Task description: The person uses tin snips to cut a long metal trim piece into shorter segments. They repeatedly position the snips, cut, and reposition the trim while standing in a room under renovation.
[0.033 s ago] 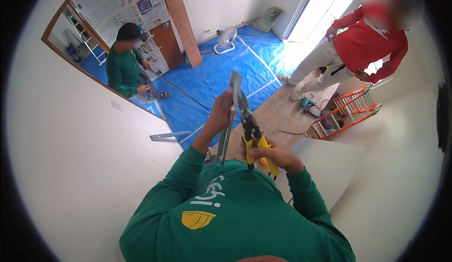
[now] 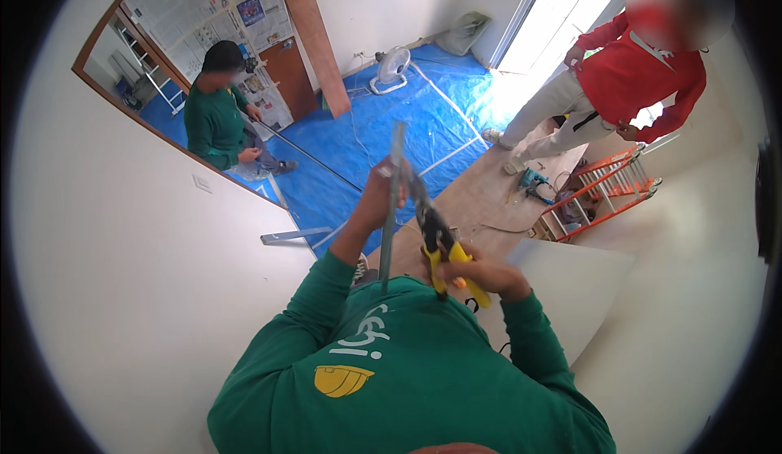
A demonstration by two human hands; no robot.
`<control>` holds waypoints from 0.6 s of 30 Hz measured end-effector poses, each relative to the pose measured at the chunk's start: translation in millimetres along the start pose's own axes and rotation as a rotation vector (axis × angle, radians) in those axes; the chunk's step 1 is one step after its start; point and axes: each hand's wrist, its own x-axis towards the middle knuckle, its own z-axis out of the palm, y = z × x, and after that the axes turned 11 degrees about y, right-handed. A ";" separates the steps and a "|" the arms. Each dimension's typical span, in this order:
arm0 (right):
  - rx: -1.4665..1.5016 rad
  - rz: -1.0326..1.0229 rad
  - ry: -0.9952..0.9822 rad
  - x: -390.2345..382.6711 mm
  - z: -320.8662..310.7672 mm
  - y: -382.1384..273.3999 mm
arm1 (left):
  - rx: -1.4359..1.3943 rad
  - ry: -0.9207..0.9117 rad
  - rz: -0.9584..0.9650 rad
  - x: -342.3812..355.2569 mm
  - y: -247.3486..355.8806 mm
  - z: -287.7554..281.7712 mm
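My left hand [image 2: 381, 196] is closed around a narrow grey metal channel [image 2: 388, 250], held upright in front of my torso, its lower end by my shirt. My right hand [image 2: 485, 275] grips a pair of tin snips [image 2: 434, 227] by their yellow handles. The snips' jaws point up beside the channel's upper part, near my left fingers. Blur there hides whether they touch the metal.
A person in green [image 2: 213, 124] at left holds a long dark rod [image 2: 314, 165]. Someone in red [image 2: 652, 79] stands at right, near an orange ladder [image 2: 603, 193]. A blue sheet [image 2: 326, 152] covers floor; a fan [image 2: 392, 67] and metal piece [image 2: 293, 235] rest there.
The channel has shifted slightly left and turned, showing a narrower face. The tin snips have moved slightly right and down with my right hand.
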 end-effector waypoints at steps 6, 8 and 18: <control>-0.094 0.002 -0.037 -9.7 -1.5 -8.0 | -0.072 -0.012 0.018 42.0 28.5 -23.3; -0.018 -0.127 -0.001 4.0 6.3 -11.0 | -0.126 -0.043 0.043 41.1 29.9 -16.4; 0.038 -0.158 0.024 25.8 12.9 -19.2 | -0.056 -0.051 0.072 36.8 20.3 1.1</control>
